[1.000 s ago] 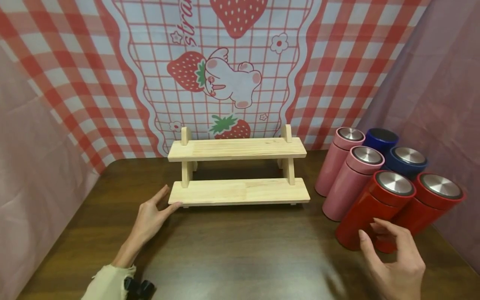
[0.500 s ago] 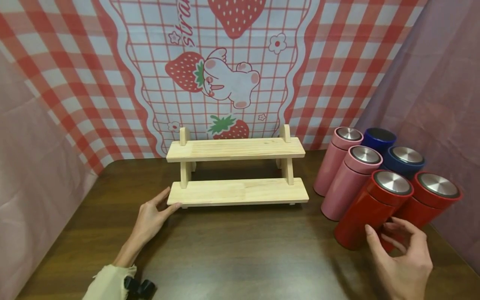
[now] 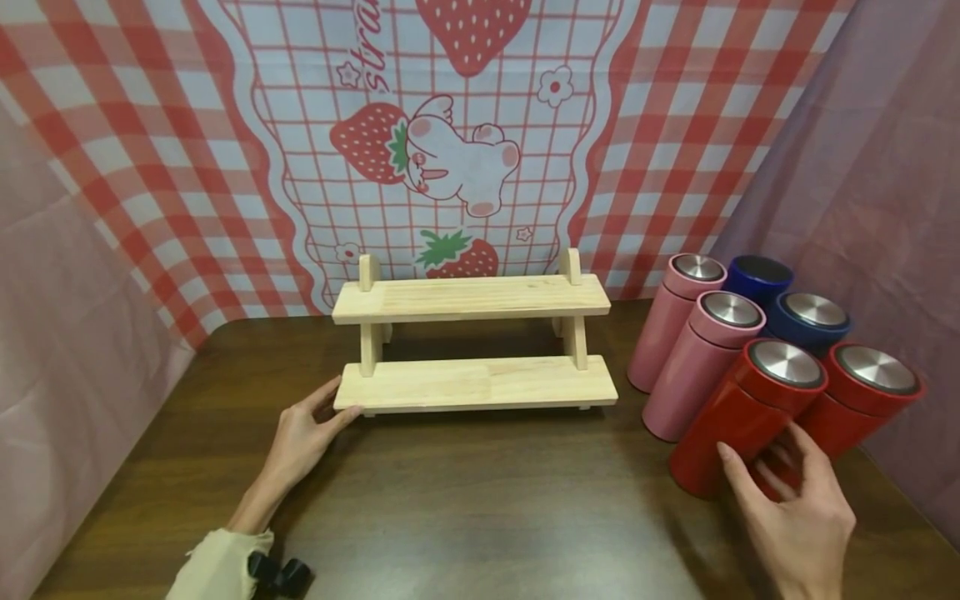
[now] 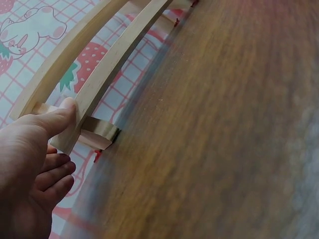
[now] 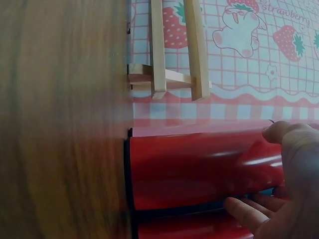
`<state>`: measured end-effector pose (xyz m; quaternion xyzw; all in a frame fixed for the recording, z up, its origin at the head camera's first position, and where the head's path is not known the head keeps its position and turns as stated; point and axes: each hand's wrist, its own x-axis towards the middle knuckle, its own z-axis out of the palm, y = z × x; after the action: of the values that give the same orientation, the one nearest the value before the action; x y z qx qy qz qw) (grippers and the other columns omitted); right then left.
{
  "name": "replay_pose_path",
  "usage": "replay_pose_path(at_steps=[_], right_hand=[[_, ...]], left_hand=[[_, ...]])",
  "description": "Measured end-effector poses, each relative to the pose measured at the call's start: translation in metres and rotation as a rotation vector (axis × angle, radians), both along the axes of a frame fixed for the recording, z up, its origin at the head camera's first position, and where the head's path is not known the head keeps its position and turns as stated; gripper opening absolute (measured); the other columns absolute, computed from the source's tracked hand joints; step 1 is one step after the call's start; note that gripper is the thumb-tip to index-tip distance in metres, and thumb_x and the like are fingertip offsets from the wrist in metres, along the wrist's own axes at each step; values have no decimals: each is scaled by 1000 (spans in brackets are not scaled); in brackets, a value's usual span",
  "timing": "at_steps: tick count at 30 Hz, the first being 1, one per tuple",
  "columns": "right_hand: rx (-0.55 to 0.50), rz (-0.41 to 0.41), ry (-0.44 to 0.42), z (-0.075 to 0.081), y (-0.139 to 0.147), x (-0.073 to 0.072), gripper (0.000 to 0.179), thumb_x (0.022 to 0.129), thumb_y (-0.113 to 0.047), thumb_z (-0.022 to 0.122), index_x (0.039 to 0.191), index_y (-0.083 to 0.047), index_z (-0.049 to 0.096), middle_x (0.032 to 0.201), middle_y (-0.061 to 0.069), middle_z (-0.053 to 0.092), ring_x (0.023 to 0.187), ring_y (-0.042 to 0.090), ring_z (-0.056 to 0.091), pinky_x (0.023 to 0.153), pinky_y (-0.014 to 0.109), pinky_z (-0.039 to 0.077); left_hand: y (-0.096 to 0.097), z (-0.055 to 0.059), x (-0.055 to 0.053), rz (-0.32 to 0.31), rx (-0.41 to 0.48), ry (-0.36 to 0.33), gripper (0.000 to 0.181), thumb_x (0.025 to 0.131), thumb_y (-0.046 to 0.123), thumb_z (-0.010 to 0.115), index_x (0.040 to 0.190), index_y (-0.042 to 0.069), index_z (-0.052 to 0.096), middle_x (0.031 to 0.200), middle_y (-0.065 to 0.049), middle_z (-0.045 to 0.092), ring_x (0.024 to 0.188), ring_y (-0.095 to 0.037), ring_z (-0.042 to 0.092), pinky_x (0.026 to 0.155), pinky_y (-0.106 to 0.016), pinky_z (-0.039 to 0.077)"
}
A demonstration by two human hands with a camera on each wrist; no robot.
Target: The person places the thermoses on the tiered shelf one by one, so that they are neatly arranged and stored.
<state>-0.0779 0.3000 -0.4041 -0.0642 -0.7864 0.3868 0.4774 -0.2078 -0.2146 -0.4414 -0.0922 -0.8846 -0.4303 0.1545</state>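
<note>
Strawberry-print cloth (image 3: 457,158) behind our brown table (image 3: 480,500), our left hand (image 3: 303,437) pinching the left end of a wooden rack (image 3: 476,383), far centre, our right hand (image 3: 798,517) gripping the left red bottle (image 3: 731,425), near right

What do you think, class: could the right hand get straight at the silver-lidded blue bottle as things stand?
Probably not: the two red bottles stand between the right hand and that blue bottle, though its silver lid shows behind them.

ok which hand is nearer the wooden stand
Left. The left hand touches the wooden stand at its lower left corner; the right hand is well to the stand's right, around the nearer-left red bottle.
</note>
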Motion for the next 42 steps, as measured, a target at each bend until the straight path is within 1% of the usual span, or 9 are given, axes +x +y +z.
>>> replay_pose_path(at_steps=[10,12,15,19,24,32,35,40,42], right_hand=[[-39,-45,-55,2,-4,-4,75,70,2,93,139,-6,65,108,-33,59,93,-17,60,76,3,47],[-45,-60,-76,2,-4,-5,76,70,0,94,140,-7,64,109,-26,63,92,-17,59,77,2,46],[-37,-75,-111,2,-4,-6,78,71,-4,94,141,-6,61,115,-4,71,91,-19,56,77,0,45],[-26,-78,-145,3,-5,-6,80,73,-6,94,143,-4,56,120,24,69,90,-22,52,76,-1,43],[-15,-78,-165,3,-4,-7,81,73,-9,94,144,-4,54,121,27,69,88,-25,50,75,-2,41],[120,-62,-116,2,1,-10,69,73,-7,93,133,4,61,107,29,72,88,-30,47,77,-4,37],[103,-67,-105,1,1,-9,71,71,-5,94,134,3,61,101,21,73,87,-27,49,77,-3,39],[49,-62,-84,0,0,-8,73,69,-2,94,135,2,62,96,-28,60,85,-21,54,75,-2,42],[34,-54,-80,1,-1,-7,74,68,-1,94,135,2,63,97,-38,54,85,-20,55,74,-1,43]], left_hand=[[-1,-1,-1,-5,4,3,62,94,19,80,144,-8,56,130,-30,64,115,-41,66,93,-54,55],[-1,-1,-1,-6,4,5,61,94,18,80,144,-8,56,130,-29,64,115,-41,66,93,-54,55],[-1,-2,0,-8,7,7,61,94,18,81,143,-8,57,129,-29,65,115,-40,67,93,-53,56],[-1,-2,0,-14,16,7,59,94,18,81,142,-7,58,129,-29,65,114,-39,67,92,-52,56],[-2,-1,-2,-13,16,2,59,94,20,80,142,-7,59,129,-28,66,114,-39,67,91,-52,57],[-2,0,-3,-13,8,6,59,94,20,80,141,-8,58,129,-28,66,114,-39,67,90,-52,57],[-2,0,-3,-13,1,5,59,94,20,80,141,-8,58,129,-28,65,114,-39,67,90,-52,57],[-2,1,-2,-15,18,-19,59,95,21,80,142,-7,58,130,-28,65,115,-39,67,91,-52,57],[-2,1,-3,-15,23,-25,59,95,21,80,142,-7,58,131,-28,65,116,-38,67,92,-52,57]])
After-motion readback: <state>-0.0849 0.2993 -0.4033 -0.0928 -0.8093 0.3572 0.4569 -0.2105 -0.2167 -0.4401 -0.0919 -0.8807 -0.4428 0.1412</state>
